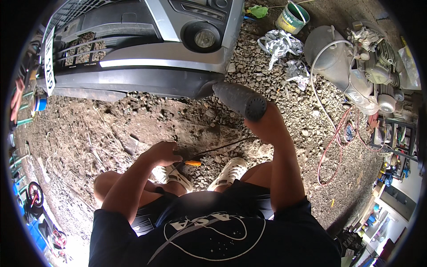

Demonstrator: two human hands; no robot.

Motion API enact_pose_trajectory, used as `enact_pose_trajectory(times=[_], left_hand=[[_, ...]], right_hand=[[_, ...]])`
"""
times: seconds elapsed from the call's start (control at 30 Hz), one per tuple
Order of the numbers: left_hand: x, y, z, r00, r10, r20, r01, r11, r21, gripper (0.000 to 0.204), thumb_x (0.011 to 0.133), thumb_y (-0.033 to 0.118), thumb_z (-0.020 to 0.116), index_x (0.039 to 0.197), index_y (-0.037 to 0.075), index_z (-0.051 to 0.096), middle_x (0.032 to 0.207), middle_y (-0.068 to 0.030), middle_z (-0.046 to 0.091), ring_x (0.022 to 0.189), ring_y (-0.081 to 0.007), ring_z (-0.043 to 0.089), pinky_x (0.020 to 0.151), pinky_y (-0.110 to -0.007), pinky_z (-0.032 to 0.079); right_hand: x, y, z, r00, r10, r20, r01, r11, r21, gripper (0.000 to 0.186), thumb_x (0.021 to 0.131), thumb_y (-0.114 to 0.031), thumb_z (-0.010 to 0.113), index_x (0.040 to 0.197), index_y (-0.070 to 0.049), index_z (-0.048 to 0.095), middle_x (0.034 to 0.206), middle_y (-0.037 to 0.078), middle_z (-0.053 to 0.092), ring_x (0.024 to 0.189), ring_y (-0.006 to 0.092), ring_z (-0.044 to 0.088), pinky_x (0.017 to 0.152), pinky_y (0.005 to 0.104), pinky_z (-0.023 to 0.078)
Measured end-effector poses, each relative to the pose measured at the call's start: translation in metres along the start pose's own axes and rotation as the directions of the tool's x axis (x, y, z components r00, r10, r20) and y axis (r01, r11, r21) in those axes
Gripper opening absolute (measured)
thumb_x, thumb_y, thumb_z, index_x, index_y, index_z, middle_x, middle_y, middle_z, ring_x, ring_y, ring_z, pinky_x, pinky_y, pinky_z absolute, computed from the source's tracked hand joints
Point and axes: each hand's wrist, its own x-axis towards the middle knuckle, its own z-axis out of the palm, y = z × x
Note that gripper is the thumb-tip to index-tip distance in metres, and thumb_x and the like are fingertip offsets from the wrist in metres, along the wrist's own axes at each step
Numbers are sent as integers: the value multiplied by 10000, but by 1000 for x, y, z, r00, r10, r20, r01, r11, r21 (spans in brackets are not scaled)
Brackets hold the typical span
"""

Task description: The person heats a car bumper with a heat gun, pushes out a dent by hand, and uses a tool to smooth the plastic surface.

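Crouched, right hand grips a grey heat gun at the bumper (left hand pinches an orange-handled tool).

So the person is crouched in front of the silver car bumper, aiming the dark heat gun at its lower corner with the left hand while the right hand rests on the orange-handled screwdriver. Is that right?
Not quite: the hands are swapped. In the head view, the right hand holds the dark heat gun toward the lower corner of the silver car bumper, and the left hand rests at the orange-handled screwdriver. The rest stands.
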Motion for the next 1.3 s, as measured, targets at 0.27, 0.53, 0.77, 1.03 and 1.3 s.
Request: enact_pose_trajectory(times=[0.27,0.53,0.77,1.03,1.3], left_hand=[[-1,2,-2,1000,8,-7,-8,1000,-4,644,911,490,771,1367,46,673,1298,-209,719,1236,-377,677,1045,-455,538],[0,-1,-1,1000,2,-16,-2,1000,-11,641,911,486,775,1365,45,675,1293,-210,724,1225,-380,685,1045,-456,539],[-1,1,-4,1000,0,-3,0,1000,-7,649,912,496,770,1367,44,673,1294,-208,725,1224,-378,686,1045,-455,539],[1,-3,-2,1000,25,-17,-25,1000,7,652,909,497,773,1370,46,674,1297,-211,724,1224,-382,686,1037,-461,539],[-3,2,-7,1000,10,-11,-10,1000,-18,629,908,483,766,1343,36,685,1291,-216,723,1220,-387,685,1037,-460,539]], right_hand=[[7,8,3,997,41,-64,-42,999,-16,575,784,-206,819,1328,-76,686,1128,209,780,1099,384,752,937,455,602],[12,13,5,998,37,-48,-37,999,-7,550,791,-231,826,1295,-49,701,1116,207,784,1096,370,758,938,451,605],[19,23,9,998,36,-47,-36,999,-9,485,784,-217,823,1222,-29,729,1070,204,791,1056,358,772,929,448,614],[18,20,6,996,49,-71,-49,999,12,482,775,-180,823,1219,-17,729,1065,211,792,1032,357,781,911,449,622],[19,22,5,993,71,-98,-71,997,6,494,771,-181,814,1227,-13,725,1097,222,787,1065,367,769,933,455,612]])
